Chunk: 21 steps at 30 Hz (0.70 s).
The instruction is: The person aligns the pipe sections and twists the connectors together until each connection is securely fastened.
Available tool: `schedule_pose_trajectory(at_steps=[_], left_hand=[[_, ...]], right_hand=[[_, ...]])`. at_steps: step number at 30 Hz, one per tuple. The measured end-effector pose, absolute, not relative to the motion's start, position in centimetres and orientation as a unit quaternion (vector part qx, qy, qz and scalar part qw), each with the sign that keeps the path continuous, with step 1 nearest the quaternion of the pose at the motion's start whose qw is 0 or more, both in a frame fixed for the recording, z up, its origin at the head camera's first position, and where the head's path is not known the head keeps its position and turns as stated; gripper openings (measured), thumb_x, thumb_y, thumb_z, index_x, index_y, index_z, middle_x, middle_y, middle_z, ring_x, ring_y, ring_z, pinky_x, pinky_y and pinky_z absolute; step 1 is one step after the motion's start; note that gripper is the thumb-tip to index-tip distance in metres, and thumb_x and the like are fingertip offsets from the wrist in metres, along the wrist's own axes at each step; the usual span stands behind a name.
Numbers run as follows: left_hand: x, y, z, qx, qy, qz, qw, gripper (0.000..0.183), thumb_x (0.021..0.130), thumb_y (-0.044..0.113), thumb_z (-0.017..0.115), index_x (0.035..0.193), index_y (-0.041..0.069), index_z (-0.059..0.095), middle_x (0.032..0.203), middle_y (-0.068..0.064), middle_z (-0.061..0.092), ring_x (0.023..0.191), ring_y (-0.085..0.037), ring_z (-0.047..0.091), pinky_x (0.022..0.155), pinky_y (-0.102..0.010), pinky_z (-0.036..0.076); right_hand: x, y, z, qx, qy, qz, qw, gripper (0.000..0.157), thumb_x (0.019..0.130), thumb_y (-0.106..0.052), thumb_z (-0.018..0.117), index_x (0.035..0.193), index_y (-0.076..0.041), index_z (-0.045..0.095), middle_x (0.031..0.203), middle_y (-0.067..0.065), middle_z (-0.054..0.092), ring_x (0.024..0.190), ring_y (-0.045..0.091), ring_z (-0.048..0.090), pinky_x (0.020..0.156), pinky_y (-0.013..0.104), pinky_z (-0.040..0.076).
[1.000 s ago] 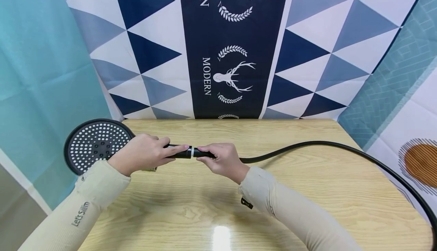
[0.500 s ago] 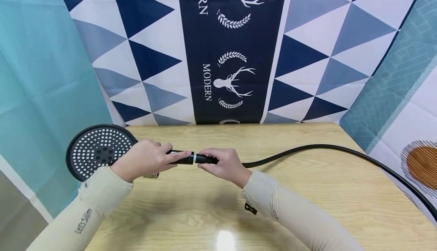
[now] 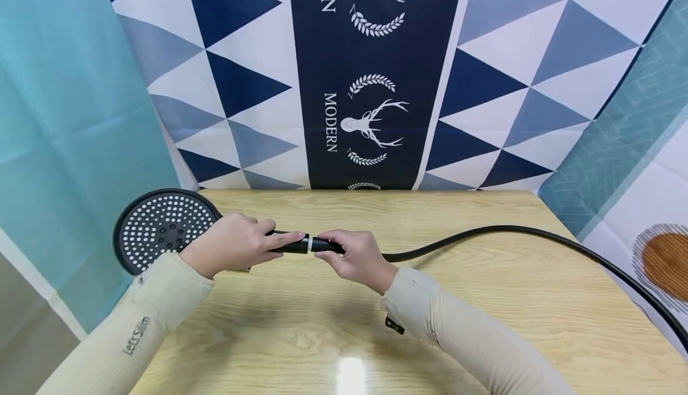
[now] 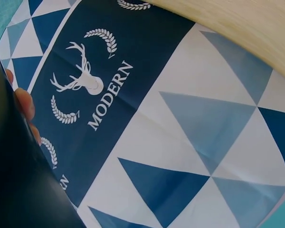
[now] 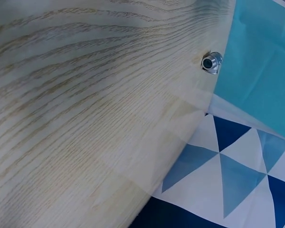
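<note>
My left hand (image 3: 233, 242) grips the handle of a black shower head (image 3: 166, 230), index finger lying along the handle's end. Its round face, dotted with pale nozzles, tilts up at the left. In the left wrist view, a large dark surface (image 4: 19, 161) fills the lower left, with fingertips (image 4: 24, 103) at its edge. With thumb and fingers my right hand (image 3: 357, 256) pinches the end connector of a black shower hose (image 3: 500, 229). Handle and connector are in line, a white ring (image 3: 310, 244) between them. Whether they are threaded together cannot be seen.
A small chrome fitting (image 5: 211, 62) sits on the wooden table (image 3: 457, 299) near its edge; my left hand mostly hides it in the head view. The hose arcs over the table's right side. Patterned cloth (image 3: 365, 84) hangs behind the table.
The head view has shifted slightly. Both hands keep their hold on the shower head handle and the hose connector, and the right fingers have changed position a little around the connector.
</note>
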<state>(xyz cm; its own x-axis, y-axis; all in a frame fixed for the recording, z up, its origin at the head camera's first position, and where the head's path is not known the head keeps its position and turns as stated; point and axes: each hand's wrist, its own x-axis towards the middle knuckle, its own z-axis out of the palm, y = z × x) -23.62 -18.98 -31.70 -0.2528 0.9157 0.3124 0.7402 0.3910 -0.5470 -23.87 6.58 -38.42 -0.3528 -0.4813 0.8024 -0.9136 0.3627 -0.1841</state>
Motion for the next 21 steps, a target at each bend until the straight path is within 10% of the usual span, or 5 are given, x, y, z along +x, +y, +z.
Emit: schedule_pose_trajectory(at_steps=[21], left_hand=[[-23.31,-19.07,-31.57,-0.540,-0.767,0.136,0.317,0.048,0.077,0.032,0.080,0.123,0.025,0.066,0.068,-0.002,0.047,0.041,-0.008,0.029,0.036,-0.025,0.033]], right_hand=[[-23.47,6.68,-38.30,0.470,-0.762,0.252,0.368,0.028,0.087,-0.025,0.072,0.100,0.000,0.068,0.082,0.004,0.071,0.053,0.004,0.057,0.052,0.014,0.046]])
